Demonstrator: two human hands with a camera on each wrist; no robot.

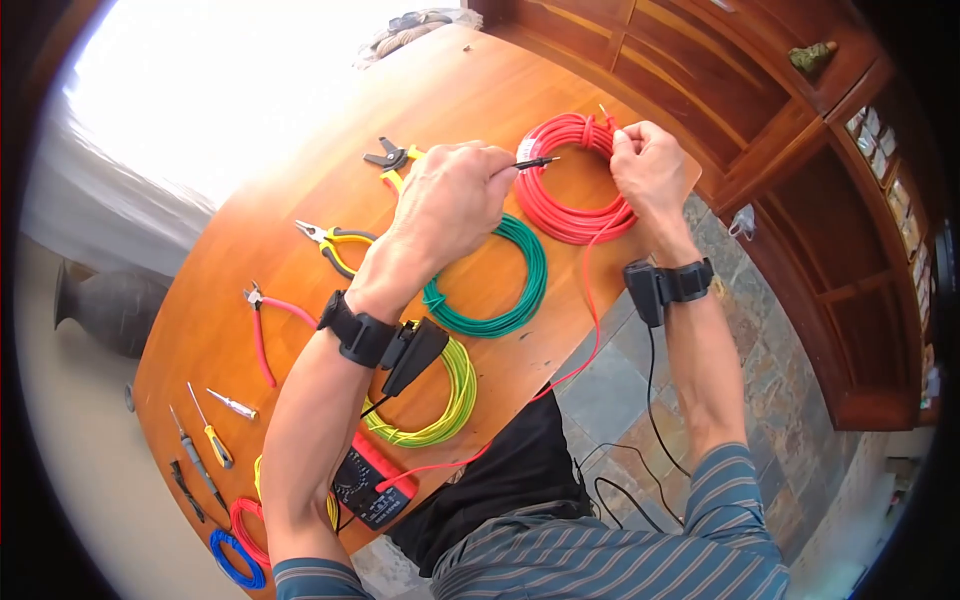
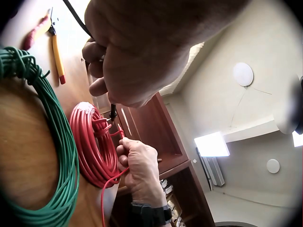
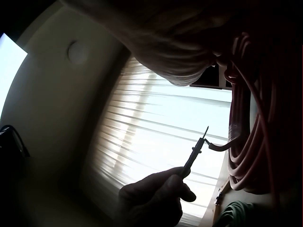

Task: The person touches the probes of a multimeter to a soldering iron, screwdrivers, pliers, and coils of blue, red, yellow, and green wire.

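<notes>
My left hand (image 1: 455, 205) pinches a black test probe (image 1: 535, 163) at the left side of a coil of thick red wire (image 1: 545, 215). In the right wrist view the probe (image 3: 193, 157) has its metal tip beside a bare wire end (image 3: 208, 143); whether they touch I cannot tell. My right hand (image 1: 652, 170) pinches a red probe (image 2: 122, 133) by the coil's upper right. The red lead (image 1: 597, 330) runs down to a multimeter (image 1: 372, 482) at the table's near edge, partly behind my left forearm.
Green wire (image 1: 540, 285) and yellow-green wire (image 1: 468, 385) lie coiled nearer me. To the left are wire strippers (image 1: 390, 155), pliers (image 1: 318, 235), red-handled cutters (image 1: 262, 340) and screwdrivers (image 1: 215, 447). Smaller blue (image 1: 228, 570) and red coils lie lower left. A wooden cabinet (image 1: 700, 90) stands behind.
</notes>
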